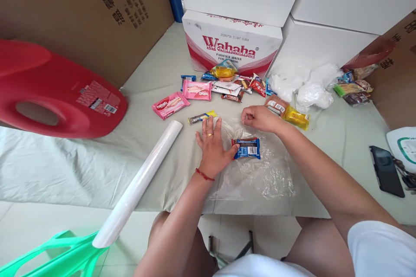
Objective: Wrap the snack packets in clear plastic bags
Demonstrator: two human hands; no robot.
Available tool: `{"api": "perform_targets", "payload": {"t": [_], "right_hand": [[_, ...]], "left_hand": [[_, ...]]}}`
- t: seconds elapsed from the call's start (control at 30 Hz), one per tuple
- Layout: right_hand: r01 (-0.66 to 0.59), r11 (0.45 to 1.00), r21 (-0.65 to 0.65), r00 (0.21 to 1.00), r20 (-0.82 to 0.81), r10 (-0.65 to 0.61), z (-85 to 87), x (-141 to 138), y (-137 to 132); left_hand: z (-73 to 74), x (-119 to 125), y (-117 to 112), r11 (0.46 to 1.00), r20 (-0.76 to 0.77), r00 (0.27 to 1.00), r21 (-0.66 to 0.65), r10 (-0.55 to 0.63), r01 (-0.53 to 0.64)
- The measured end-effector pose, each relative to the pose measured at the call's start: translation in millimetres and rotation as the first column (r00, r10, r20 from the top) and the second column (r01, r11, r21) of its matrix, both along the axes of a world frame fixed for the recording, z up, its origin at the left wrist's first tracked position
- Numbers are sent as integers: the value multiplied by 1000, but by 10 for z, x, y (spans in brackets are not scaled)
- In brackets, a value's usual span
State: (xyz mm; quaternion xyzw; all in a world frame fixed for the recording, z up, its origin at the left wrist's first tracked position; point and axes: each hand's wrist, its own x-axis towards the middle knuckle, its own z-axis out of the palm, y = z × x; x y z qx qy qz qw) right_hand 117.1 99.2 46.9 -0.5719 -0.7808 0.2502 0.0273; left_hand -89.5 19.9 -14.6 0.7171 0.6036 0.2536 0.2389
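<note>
My left hand (210, 147) lies with fingers spread on the near side of the table, its thumb at the edge of a blue snack packet (247, 149). That packet rests on a crumpled sheet of clear plastic film (269, 177). Just beyond my left fingertips is a thin yellow and dark snack bar (202, 117). My right hand (258, 118) is closed, fingers curled together at the far edge of the film; whatever they hold is hidden. Right of it lie a brown packet (276, 105) and a yellow packet (297, 118).
A white roll (139, 181) overhangs the table edge above a green stool (65, 251). Pink wafer packs (170, 105) and several snacks lie before a Wahaha carton (232, 45). A red jug (61, 91) stands left; crumpled plastic bags (312, 88) and a phone (386, 171) lie right.
</note>
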Motion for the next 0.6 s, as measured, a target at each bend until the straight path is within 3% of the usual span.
{"api": "perform_targets", "payload": {"t": [0.13, 0.23, 0.4, 0.6], "right_hand": [[-70, 976, 208, 986, -132, 99, 162, 47, -372], [-134, 960, 246, 981, -105, 164, 174, 53, -727], [-288, 947, 145, 955, -28, 294, -42, 68, -1138], [-221, 968, 119, 955, -176, 240, -290, 86, -1268]], "left_hand": [[9, 34, -31, 1000, 8, 1000, 11, 14, -14], [1, 59, -57, 999, 18, 999, 8, 35, -35], [-46, 0, -53, 998, 150, 987, 22, 50, -54], [25, -232, 48, 955, 403, 914, -256, -39, 153]]}}
